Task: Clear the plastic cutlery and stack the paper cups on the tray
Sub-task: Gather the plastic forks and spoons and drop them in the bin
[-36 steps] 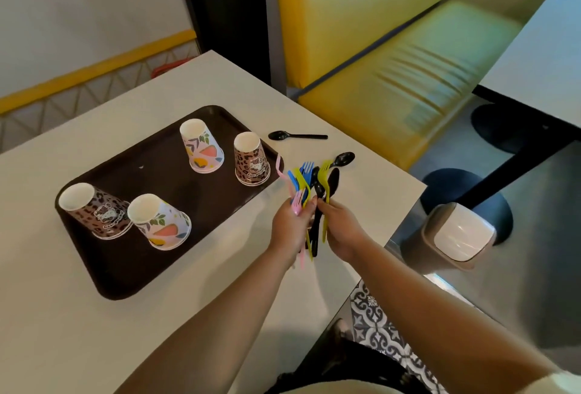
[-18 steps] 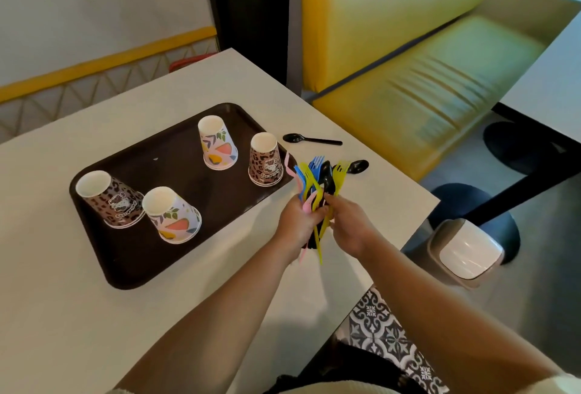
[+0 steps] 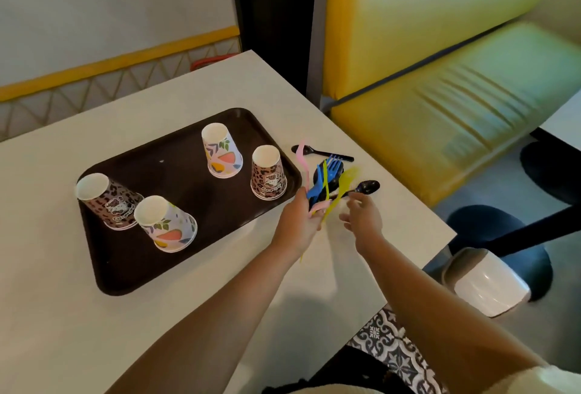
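Left hand clenched round a fanned bundle of plastic cutlery, gripped at the handle ends, business ends splaying up and away from the fist: pink, blue, yellow-green and black pieces. Right hand just beside that grip, fingers spread and holding nothing, tips close to a black spoon lying just beyond them; contact with its handle possibly made, hard to tell through the blur. Another black spoon flat on the table, farther out from both hands.

Off to the left of the grip, four paper cups upside down and unstacked on the brown tray.

Cutlery likely very light, thin, smooth and springy: prone to sliding or twisting out of a loose bundle. Best taken at the handle, pinched low against the tabletop, then slotted in alongside the other handles. Cups light and easily crushed; gentle hold round the wall advisable.
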`<move>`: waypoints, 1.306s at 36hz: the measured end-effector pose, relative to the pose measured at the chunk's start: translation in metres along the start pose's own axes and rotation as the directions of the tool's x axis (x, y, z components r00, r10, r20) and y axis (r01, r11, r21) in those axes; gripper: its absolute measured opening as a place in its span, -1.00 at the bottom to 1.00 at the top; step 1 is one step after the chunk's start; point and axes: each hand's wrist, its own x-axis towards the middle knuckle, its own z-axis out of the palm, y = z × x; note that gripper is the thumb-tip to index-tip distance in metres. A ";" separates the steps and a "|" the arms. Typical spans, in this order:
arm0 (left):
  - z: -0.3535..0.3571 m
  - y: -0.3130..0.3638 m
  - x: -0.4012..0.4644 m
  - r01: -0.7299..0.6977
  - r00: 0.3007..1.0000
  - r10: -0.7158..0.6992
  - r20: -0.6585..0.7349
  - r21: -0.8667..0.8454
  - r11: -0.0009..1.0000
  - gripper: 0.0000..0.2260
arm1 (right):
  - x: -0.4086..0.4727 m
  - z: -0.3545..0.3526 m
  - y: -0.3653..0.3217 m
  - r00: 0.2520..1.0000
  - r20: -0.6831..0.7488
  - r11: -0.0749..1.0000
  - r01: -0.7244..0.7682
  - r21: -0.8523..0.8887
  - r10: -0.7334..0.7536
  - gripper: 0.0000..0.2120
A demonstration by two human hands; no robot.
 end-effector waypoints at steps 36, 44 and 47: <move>0.025 0.018 0.075 0.168 0.959 -0.158 -0.235 0.024 0.985 -0.64 | 0.107 0.019 -0.067 0.757 0.523 0.488 0.653 -0.579 -0.391 -0.77; 0.025 0.013 0.068 0.221 0.938 -0.205 -0.278 0.029 0.975 -0.65 | 0.127 0.030 -0.067 0.769 0.555 0.426 0.638 -0.642 -0.316 -0.73; 0.025 0.014 0.064 0.239 0.931 -0.225 -0.289 0.016 0.971 -0.63 | 0.131 0.032 -0.066 0.748 0.585 0.368 0.664 -0.651 -0.315 -0.74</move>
